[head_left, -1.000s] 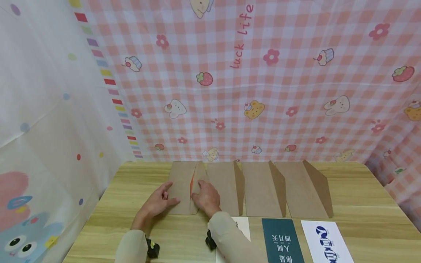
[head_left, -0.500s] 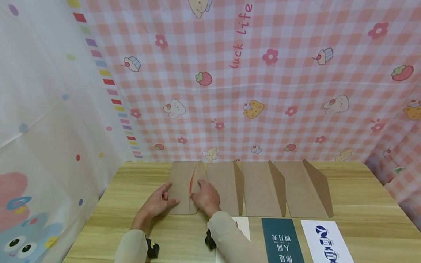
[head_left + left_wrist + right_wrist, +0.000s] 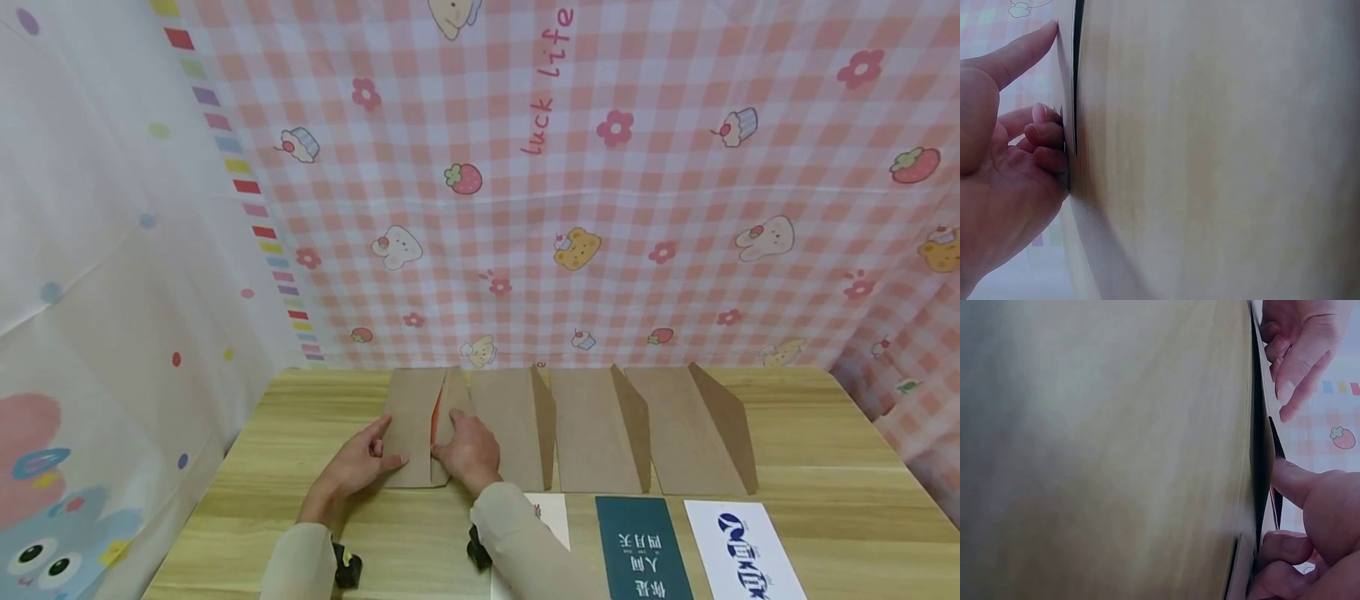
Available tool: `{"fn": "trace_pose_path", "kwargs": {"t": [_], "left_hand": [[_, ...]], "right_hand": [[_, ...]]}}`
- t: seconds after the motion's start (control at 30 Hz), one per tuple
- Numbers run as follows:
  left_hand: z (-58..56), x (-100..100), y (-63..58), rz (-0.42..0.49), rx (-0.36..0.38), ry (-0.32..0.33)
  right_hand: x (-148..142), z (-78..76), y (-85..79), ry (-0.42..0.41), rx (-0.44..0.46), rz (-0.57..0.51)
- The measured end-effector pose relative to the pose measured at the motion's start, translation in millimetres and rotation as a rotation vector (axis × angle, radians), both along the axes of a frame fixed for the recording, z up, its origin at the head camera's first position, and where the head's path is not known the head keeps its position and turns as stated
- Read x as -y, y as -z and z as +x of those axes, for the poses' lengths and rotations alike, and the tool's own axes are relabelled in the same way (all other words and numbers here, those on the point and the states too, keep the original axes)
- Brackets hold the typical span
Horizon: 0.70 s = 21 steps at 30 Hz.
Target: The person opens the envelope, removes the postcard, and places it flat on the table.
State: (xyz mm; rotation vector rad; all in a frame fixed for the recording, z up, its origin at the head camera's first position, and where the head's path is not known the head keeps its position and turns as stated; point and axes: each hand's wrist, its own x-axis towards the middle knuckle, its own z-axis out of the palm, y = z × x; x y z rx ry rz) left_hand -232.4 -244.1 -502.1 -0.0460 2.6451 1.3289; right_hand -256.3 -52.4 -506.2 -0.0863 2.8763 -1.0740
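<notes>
A brown kraft-paper envelope (image 3: 409, 400) lies flat at the left end of a row on the wooden table. Its flap (image 3: 454, 392) is folded over, and a strip of orange (image 3: 436, 417) shows in the narrow gap along the flap's edge. My left hand (image 3: 358, 462) rests at the envelope's left side, thumb on the paper, with several fingers tucked in, as the left wrist view shows. On the flap is my right hand (image 3: 471, 450), its thumb (image 3: 1294, 480) at the gap and its fingers bent against the paper. The inside is hidden.
Several more envelopes (image 3: 596, 433) stretch rightward, their flaps open. Along the front lie a cream card (image 3: 555, 517), partly under the right sleeve, a dark green card (image 3: 633, 521) and a white card (image 3: 738, 542) with blue lettering. A checked cloth (image 3: 525, 208) hangs behind the table.
Both hands keep nearly the same place on the envelope. The right thumb has shifted very slightly to the left along with the flap edge; the whole view has also drifted a little.
</notes>
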Motion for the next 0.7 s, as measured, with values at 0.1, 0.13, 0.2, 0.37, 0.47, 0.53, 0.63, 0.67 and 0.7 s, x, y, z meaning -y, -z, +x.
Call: {"fn": "trace_pose_path", "kwargs": {"t": [0.1,0.13,0.2,0.37,0.47,0.53,0.63,0.67,0.7], "left_hand": [[0.0,-0.3,-0.6,0.011,0.009,0.001],[-0.1,-0.1,-0.6,0.014,0.011,0.006],[-0.3,-0.2,-0.8,0.017,0.014,0.011],[-1.3,-0.7,-0.4,0.010,0.018,0.011],[-1.8,-0.7,0.2,0.006,0.017,0.010],[-1.9,-0.5,0.6,0.002,0.015,0.011],[-1.8,0.1,1.4,-0.007,0.012,0.014],[-1.5,0.3,1.6,-0.009,0.011,0.015],[-1.3,0.5,1.7,-0.012,0.009,0.017]], "right_hand": [[-0.4,0.0,0.0,-0.002,-0.008,0.001],[-0.6,0.0,0.2,-0.002,-0.008,0.001],[-1.3,0.1,0.0,-0.004,-0.006,0.003],[-2.4,-0.9,0.8,-0.005,-0.004,0.007],[-2.3,-1.4,0.7,-0.005,-0.007,-0.003],[-2.2,-0.9,0.2,-0.006,-0.002,-0.014],[-2.9,0.4,0.0,-0.012,0.006,-0.022],[-3.3,0.6,0.1,-0.015,0.010,-0.024],[-3.7,0.9,0.2,-0.019,0.011,-0.026]]}}
